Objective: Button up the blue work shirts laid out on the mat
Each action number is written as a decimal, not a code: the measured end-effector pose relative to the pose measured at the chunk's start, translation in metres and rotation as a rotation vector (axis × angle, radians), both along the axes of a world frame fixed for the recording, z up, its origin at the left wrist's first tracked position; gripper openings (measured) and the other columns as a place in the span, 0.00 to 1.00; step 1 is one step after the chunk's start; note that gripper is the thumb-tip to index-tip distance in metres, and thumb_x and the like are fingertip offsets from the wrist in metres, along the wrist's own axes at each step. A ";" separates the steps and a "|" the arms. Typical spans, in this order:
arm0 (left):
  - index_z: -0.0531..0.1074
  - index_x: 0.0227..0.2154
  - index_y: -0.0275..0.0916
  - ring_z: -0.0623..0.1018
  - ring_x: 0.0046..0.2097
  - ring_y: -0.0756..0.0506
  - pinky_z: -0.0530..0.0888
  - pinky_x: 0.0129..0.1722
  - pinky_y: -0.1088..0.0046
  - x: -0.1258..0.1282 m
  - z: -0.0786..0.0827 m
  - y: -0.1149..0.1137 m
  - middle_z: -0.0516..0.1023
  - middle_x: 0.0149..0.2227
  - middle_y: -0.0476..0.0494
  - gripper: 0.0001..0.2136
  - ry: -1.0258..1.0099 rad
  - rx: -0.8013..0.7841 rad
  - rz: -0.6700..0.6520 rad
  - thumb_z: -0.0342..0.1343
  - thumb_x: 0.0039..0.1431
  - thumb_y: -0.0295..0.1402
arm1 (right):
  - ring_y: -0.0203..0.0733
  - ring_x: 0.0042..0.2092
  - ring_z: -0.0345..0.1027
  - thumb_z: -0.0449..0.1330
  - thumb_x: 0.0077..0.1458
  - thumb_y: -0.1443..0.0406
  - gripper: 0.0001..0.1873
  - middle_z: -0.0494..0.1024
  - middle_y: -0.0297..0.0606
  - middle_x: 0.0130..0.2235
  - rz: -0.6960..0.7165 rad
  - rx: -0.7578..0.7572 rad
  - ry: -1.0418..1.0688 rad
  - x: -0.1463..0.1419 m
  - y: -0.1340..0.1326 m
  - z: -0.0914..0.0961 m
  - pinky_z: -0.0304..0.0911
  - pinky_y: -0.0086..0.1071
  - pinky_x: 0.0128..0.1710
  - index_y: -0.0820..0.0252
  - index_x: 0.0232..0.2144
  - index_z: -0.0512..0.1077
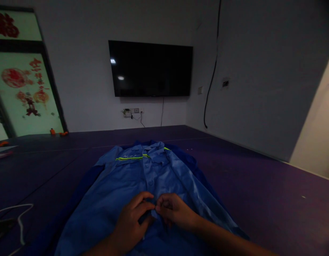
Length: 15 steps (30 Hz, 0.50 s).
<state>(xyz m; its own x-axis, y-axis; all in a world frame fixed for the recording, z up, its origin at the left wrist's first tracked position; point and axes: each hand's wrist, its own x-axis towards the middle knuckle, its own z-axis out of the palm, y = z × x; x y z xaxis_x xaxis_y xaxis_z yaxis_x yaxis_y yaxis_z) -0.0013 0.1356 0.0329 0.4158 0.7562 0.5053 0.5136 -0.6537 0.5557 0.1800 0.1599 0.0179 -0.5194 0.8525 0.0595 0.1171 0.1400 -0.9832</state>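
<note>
A light blue work shirt (132, 177) with a yellow-green reflective stripe lies flat, front up, on a dark purple surface (260, 185), collar pointing away from me. A darker blue garment (192, 161) shows under its edges. My left hand (132, 222) and my right hand (173, 210) meet at the shirt's button line low on the front. Both pinch the fabric there, fingertips almost touching each other. Whatever sits between the fingertips is too small and dark to name beyond the shirt front.
A black TV (151, 69) hangs on the far wall above a socket with cables (132, 112). A glass door with red decorations (26, 89) is at left. A white cable (19, 220) lies at the near left. Small orange items (58, 132) sit by the door.
</note>
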 end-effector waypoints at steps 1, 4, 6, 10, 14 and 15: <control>0.74 0.32 0.41 0.73 0.42 0.47 0.71 0.44 0.74 0.000 0.000 0.000 0.73 0.43 0.44 0.09 0.013 0.022 0.001 0.55 0.47 0.25 | 0.26 0.15 0.55 0.58 0.46 0.50 0.20 0.64 0.26 0.16 0.002 -0.004 -0.005 0.000 0.000 0.000 0.51 0.20 0.15 0.64 0.28 0.65; 0.72 0.31 0.40 0.74 0.40 0.47 0.72 0.41 0.74 0.001 -0.002 0.000 0.75 0.38 0.45 0.06 0.043 0.090 -0.021 0.56 0.48 0.27 | 0.26 0.15 0.55 0.57 0.46 0.51 0.20 0.63 0.25 0.16 -0.006 -0.017 -0.030 -0.001 0.000 0.001 0.51 0.20 0.15 0.64 0.28 0.65; 0.72 0.31 0.40 0.74 0.38 0.48 0.72 0.39 0.75 0.001 -0.004 0.001 0.76 0.34 0.46 0.05 0.057 0.124 -0.014 0.56 0.49 0.28 | 0.27 0.15 0.55 0.57 0.46 0.51 0.19 0.63 0.25 0.16 -0.019 -0.020 -0.039 -0.002 0.000 0.001 0.52 0.20 0.15 0.64 0.28 0.65; 0.71 0.30 0.40 0.75 0.36 0.49 0.72 0.37 0.76 0.002 -0.007 0.002 0.76 0.33 0.47 0.04 0.072 0.128 0.042 0.56 0.50 0.28 | 0.27 0.15 0.55 0.57 0.47 0.53 0.18 0.63 0.25 0.16 -0.014 -0.017 -0.037 -0.003 -0.001 0.002 0.52 0.20 0.15 0.63 0.30 0.65; 0.71 0.31 0.40 0.75 0.35 0.49 0.72 0.36 0.76 0.003 -0.007 0.001 0.76 0.32 0.48 0.04 0.086 0.090 0.066 0.55 0.50 0.28 | 0.27 0.15 0.56 0.57 0.48 0.54 0.16 0.64 0.25 0.16 -0.019 -0.008 -0.028 -0.003 -0.002 0.003 0.52 0.20 0.14 0.63 0.31 0.65; 0.71 0.32 0.40 0.75 0.35 0.49 0.72 0.36 0.76 0.003 -0.007 0.000 0.76 0.32 0.49 0.05 0.090 0.075 0.066 0.54 0.51 0.28 | 0.27 0.15 0.56 0.57 0.48 0.55 0.16 0.64 0.25 0.16 -0.027 -0.008 -0.031 -0.002 -0.002 0.002 0.52 0.20 0.14 0.63 0.31 0.65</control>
<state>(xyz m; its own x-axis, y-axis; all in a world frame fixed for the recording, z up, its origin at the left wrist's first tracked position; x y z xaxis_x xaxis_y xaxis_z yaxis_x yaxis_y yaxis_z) 0.0016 0.1360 0.0264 0.4131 0.7447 0.5243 0.6025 -0.6551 0.4558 0.1775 0.1583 0.0203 -0.4976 0.8666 0.0374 0.1507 0.1289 -0.9801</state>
